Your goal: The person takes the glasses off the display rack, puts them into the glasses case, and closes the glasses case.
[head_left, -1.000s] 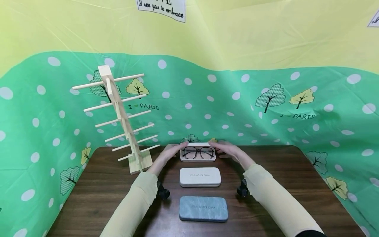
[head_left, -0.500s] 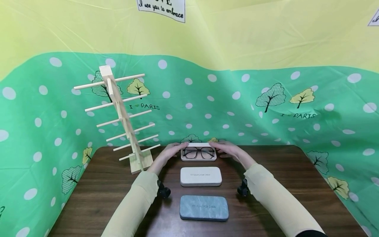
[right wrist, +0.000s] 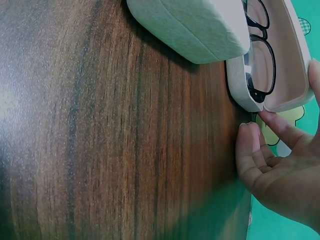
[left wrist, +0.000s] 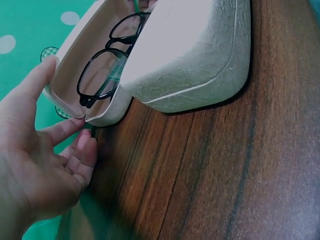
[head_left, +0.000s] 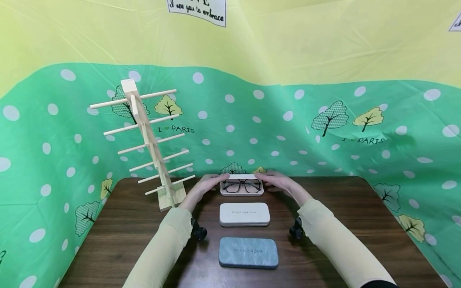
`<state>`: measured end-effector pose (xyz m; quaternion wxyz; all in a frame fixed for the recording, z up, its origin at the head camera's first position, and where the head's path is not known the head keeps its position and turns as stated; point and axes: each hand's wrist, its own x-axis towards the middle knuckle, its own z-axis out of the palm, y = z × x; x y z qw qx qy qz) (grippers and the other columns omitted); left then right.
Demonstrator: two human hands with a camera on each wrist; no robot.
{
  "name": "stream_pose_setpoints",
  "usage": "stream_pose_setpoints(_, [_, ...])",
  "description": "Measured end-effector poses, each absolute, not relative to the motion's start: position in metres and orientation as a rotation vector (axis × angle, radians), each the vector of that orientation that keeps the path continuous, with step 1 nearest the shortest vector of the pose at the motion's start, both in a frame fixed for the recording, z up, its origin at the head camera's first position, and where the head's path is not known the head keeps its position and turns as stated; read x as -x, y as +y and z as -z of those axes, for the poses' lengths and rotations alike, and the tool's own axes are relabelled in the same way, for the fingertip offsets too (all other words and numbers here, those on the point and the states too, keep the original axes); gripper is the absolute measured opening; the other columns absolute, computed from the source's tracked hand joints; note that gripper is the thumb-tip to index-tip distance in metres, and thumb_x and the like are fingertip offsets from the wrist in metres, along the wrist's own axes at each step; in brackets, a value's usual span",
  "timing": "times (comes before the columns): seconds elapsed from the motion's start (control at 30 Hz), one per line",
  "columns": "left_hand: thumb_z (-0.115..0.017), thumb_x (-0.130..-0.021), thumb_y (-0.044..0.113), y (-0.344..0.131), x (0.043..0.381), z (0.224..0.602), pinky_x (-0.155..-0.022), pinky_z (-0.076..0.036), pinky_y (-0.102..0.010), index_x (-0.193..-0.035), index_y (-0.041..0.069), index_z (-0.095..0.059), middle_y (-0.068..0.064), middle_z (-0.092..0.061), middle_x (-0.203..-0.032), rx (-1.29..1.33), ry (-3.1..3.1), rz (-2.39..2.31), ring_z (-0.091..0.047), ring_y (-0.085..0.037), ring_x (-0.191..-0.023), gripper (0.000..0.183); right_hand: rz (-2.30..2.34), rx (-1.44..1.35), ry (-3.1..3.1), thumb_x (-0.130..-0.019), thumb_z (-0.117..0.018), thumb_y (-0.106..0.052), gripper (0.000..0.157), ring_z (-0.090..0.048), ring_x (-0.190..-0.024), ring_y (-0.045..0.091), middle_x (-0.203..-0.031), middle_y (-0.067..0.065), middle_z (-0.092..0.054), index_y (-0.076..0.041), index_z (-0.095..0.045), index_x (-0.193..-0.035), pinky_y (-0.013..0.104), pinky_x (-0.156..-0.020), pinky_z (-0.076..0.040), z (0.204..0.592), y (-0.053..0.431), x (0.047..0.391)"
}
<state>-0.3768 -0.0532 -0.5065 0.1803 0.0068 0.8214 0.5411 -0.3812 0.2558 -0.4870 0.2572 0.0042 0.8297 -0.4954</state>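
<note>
An open white glasses case [head_left: 242,194] stands at the table's far edge, with black-framed eyeglasses [head_left: 232,186] inside. My left hand [head_left: 209,184] holds its left end: in the left wrist view the thumb [left wrist: 47,70] lies against the raised lid and the index finger touches near the hinge. At the opposite end, my right hand [head_left: 282,184] has its thumb on the lid and its index fingertip [right wrist: 267,117] by the hinge corner. The remaining fingers of both hands curl loosely beside the case. A closed white glasses case [head_left: 245,215] lies in front of it.
Nearest the person lies a closed blue glasses case [head_left: 248,253]. A wooden rack [head_left: 153,148] with several pegs stands at the back left of the brown wooden table [head_left: 342,232]. Behind the table hangs a green and yellow patterned cloth [head_left: 273,120].
Both thumbs and the lid's upper edge sit very slightly lower than before. The hands otherwise keep their places, and the eyeglasses and the two closed cases stay put.
</note>
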Motion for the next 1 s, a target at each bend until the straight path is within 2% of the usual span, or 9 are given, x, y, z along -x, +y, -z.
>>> stream_pose_setpoints(0.3, [-0.07,-0.085,0.07,-0.0544,0.3767,0.5101,-0.1,-0.055,-0.041,-0.144,0.011,-0.061,-0.01,-0.057,-0.151,-0.042,2.361,-1.504,-0.056,-0.028,-0.136,0.083,1.327,0.01,2.269,-0.095,-0.064,-0.061,0.099,-0.037,-0.149,0.045,-0.169,0.025,-0.02,0.0,-0.024,-0.161,0.05,-0.118,-0.043,0.4886,0.2563,0.3807])
stream_pose_setpoints(0.7, [-0.068,-0.087,0.068,-0.0556,0.3762,0.5118,-0.1,-0.055,-0.042,-0.148,0.009,-0.056,-0.012,-0.055,-0.153,-0.07,2.387,-1.48,-0.057,-0.027,-0.134,0.085,1.294,0.043,2.295,-0.095,-0.064,-0.061,0.101,-0.039,-0.147,0.045,-0.17,0.026,-0.013,0.004,-0.023,-0.161,0.048,-0.117,-0.045,0.4884,0.2559,0.3789])
stream_pose_setpoints(1.0, [-0.068,-0.088,0.066,-0.0559,0.3746,0.5137,-0.099,-0.055,-0.042,-0.149,0.008,-0.053,-0.013,-0.054,-0.153,-0.105,2.445,-1.454,-0.064,-0.027,-0.122,0.085,1.292,0.056,2.294,-0.096,-0.063,-0.06,0.099,-0.038,-0.149,0.043,-0.171,0.025,-0.008,0.004,-0.023,-0.161,0.049,-0.117,-0.044,0.4894,0.257,0.3787])
